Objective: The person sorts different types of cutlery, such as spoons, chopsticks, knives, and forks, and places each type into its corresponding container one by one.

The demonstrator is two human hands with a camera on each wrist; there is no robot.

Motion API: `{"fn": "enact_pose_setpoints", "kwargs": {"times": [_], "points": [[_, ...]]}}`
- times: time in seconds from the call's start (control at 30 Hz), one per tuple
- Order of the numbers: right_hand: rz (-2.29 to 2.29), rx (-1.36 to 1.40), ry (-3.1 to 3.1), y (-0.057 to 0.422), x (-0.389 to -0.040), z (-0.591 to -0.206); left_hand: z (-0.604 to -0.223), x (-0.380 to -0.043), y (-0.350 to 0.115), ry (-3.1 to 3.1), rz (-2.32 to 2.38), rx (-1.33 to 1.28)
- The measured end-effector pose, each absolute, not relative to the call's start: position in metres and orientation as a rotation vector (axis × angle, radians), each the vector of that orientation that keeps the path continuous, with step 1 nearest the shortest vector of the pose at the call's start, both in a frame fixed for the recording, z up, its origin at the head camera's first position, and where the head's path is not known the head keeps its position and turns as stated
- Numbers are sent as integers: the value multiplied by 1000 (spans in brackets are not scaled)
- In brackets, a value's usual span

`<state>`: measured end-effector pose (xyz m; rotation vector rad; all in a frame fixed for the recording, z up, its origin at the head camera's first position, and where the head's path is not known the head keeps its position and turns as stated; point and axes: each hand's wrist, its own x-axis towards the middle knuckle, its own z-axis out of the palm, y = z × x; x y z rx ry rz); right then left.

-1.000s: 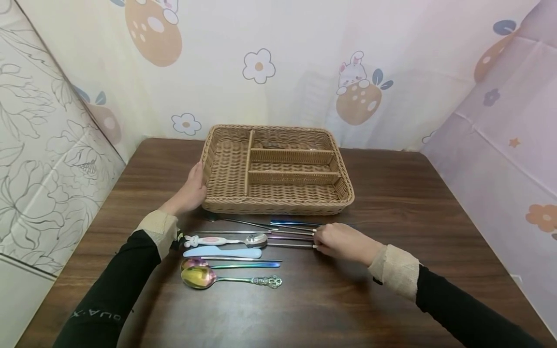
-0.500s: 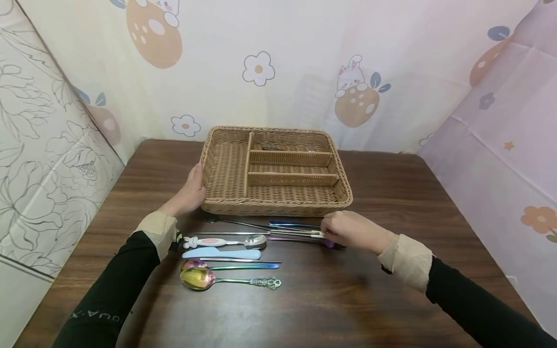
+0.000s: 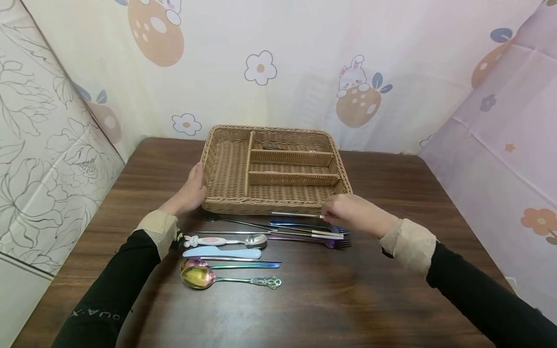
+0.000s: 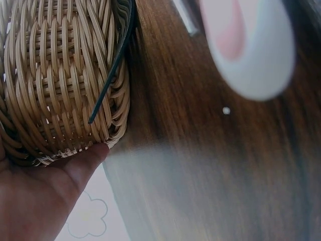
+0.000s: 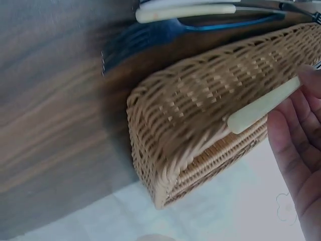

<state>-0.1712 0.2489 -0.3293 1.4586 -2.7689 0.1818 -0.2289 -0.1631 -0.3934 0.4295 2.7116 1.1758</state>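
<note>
Two iridescent spoons (image 3: pixel 197 278) lie nearest on the tabletop (image 3: pixel 296 319), bowls overlapping at the left, with wood spreading from them toward the viewer. Behind come a slim metal stick (image 3: pixel 248 260), a light-blue knife (image 3: pixel 222 253) and a rabbit-topped spoon (image 3: pixel 206 240) with a pink-and-white handle. Further back, a purple fork (image 3: pixel 332 243), a pair of pale handles (image 3: pixel 328 235) and a blue fork (image 5: pixel 150 42) lie close together, tines rightward; beyond the tines the wood runs on to the right edge. A dark-headed utensil (image 3: pixel 212 217) lies just beside the basket's near left corner.

The right hand (image 3: pixel 361 212) has its grip closed in a pinch on a slim cream-handled utensil (image 5: pixel 265 104), near the basket's near wall. The left hand (image 3: pixel 191 188) is at the left end of the wicker basket (image 3: pixel 278 205), thumb against the weave; its other fingers are mostly hidden, so I cannot tell whether that grip is curled. The basket's four compartments reach almost to the back edge, before a patterned curtain (image 3: pixel 304 67).
</note>
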Motion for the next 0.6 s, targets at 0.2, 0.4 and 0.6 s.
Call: {"fn": "enact_pose_setpoints", "kwargs": {"times": [0.2,0.4,0.6], "points": [[156,1428,-2789,248,-182,-319,-394,-230,-164,2708,1186,425],[146,1405,-2787,245,-196,-310,-394,-230,-164,2709,1184,419],[121,1371,-2807,247,-209,-303,-394,-230,-164,2711,1186,419]]}}
